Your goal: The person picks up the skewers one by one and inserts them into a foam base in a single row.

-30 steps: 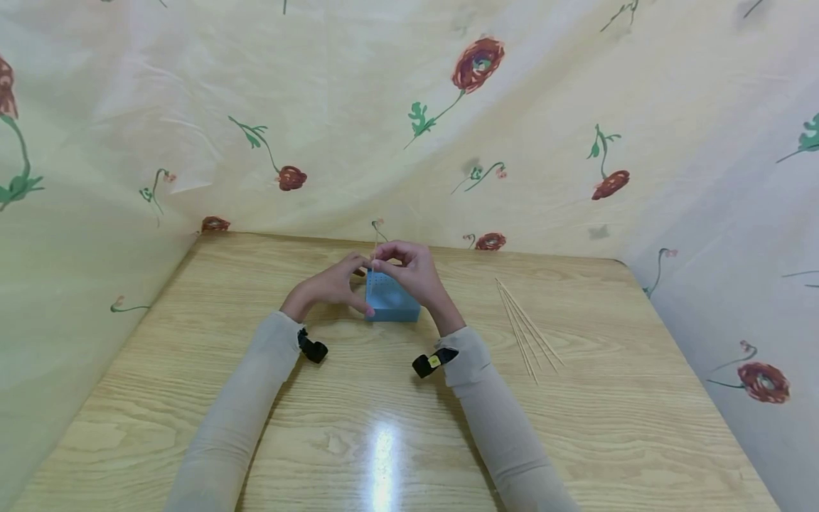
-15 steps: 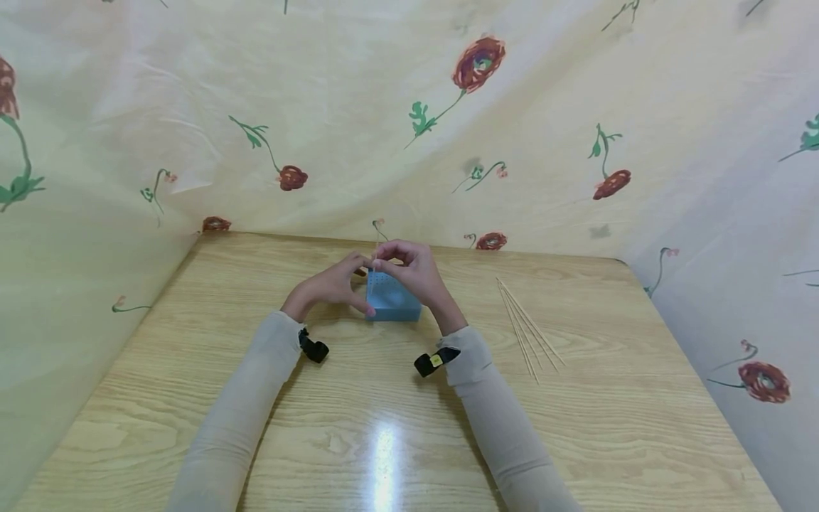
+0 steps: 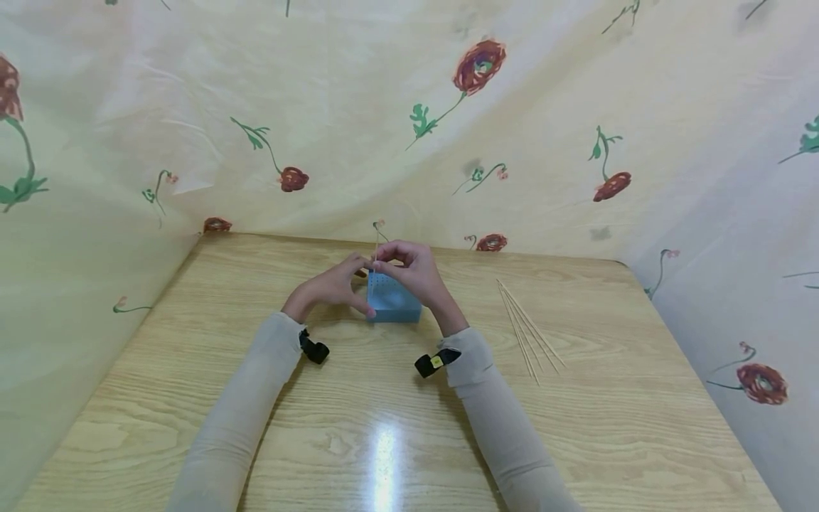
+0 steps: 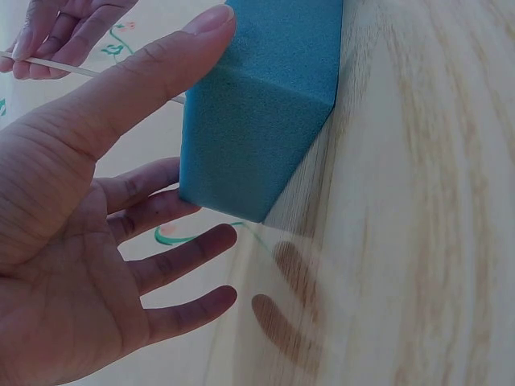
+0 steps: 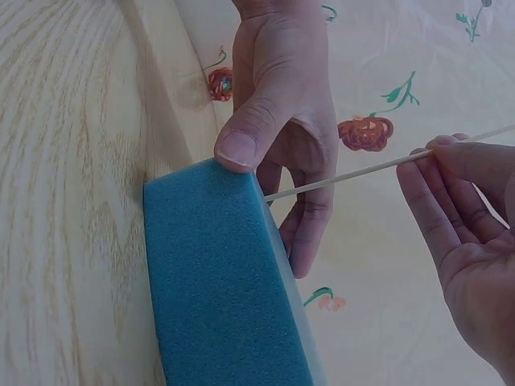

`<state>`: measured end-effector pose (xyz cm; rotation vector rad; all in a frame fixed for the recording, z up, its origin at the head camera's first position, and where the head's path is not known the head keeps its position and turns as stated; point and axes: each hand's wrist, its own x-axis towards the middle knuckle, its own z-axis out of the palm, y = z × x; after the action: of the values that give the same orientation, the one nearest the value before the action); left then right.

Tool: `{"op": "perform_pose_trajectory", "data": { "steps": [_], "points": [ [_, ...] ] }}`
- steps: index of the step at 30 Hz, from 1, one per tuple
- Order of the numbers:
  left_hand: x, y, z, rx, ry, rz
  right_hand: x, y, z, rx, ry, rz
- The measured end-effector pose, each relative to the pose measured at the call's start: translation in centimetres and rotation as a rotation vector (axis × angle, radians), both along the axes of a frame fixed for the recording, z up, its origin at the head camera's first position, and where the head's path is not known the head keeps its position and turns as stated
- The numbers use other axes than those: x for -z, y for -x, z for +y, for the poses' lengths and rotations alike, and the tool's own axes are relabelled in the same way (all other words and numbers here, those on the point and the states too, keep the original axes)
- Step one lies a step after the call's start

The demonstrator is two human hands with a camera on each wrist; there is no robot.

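A blue foam block with rows of small holes in its top lies on the table. My left hand grips its left end, the thumb on the near side and the index and middle fingers at the far side. In the left wrist view, the other two fingers stand off the foam. Between thumb and fingertips, my right hand pinches a thin wooden skewer. It stands upright, its lower end meeting the block's top near the left edge. How deep that end sits cannot be told.
Several loose skewers lie fanned out on the wooden table, to the right of the block. A flower-patterned curtain hangs behind the table and along both sides.
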<state>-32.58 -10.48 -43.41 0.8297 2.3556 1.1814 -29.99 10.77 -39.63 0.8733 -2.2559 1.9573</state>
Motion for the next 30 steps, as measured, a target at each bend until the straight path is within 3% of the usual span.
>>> {"op": "perform_pose_trajectory", "data": {
  "steps": [19,30],
  "points": [
    [-0.2,-0.1,0.1,-0.003,-0.003,0.001,-1.3,-0.5,0.5,0.01,-0.055,-0.026],
    [0.0,0.2,0.3,-0.012,0.012,0.023,-3.4,0.3,2.9,0.03,-0.147,0.072]
  ]
}}
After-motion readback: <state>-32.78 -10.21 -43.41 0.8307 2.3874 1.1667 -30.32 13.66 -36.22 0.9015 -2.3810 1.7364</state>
